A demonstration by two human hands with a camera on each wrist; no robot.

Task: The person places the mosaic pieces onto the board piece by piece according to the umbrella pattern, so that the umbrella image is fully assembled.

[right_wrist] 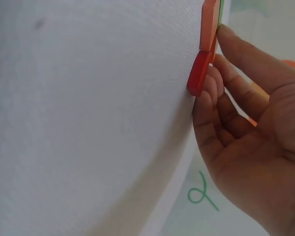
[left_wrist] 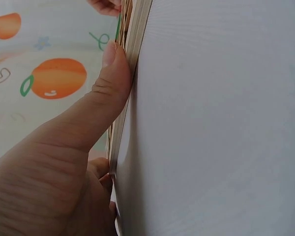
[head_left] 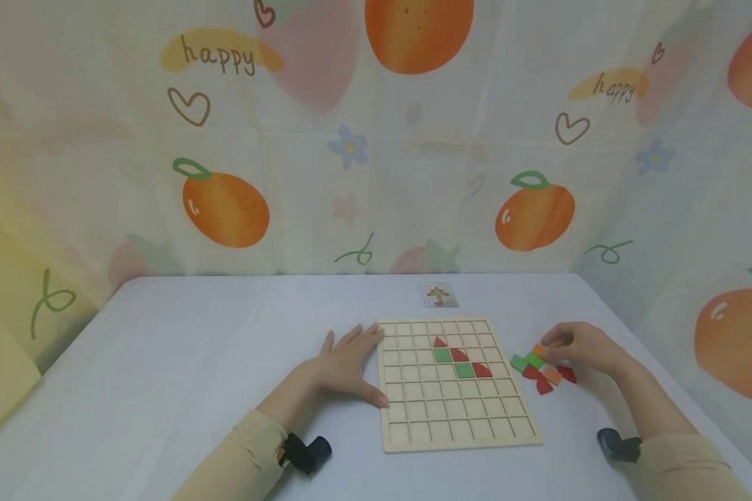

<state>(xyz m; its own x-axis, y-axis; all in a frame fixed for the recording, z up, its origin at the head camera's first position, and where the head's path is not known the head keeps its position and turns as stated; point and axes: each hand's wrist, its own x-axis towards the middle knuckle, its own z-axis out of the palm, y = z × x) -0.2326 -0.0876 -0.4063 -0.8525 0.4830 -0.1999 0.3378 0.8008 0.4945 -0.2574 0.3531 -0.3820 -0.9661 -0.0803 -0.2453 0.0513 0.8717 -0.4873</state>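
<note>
My left hand (head_left: 347,362) lies spread along the left edge of a wooden grid board (head_left: 413,410), thumb and fingertips touching that edge. On the board sit two green squares (head_left: 443,355), a red triangle (head_left: 439,342) and two red quarter-round pieces (head_left: 482,370). To the board's right my right hand (head_left: 583,348) reaches into a small pile of pieces, thumb and forefinger pinching an orange square (head_left: 539,350). Beneath and around it are green pieces (head_left: 519,362), several red pieces (head_left: 543,386) and another orange square (head_left: 552,376). In the right wrist view, a red piece (right_wrist: 199,73) stands close to the curled fingers.
A small picture card (head_left: 439,295) with a coloured pattern on a grid lies behind the board. The white table (head_left: 194,362) extends to both sides, and a fruit-printed curtain (head_left: 376,174) hangs at the back and the sides.
</note>
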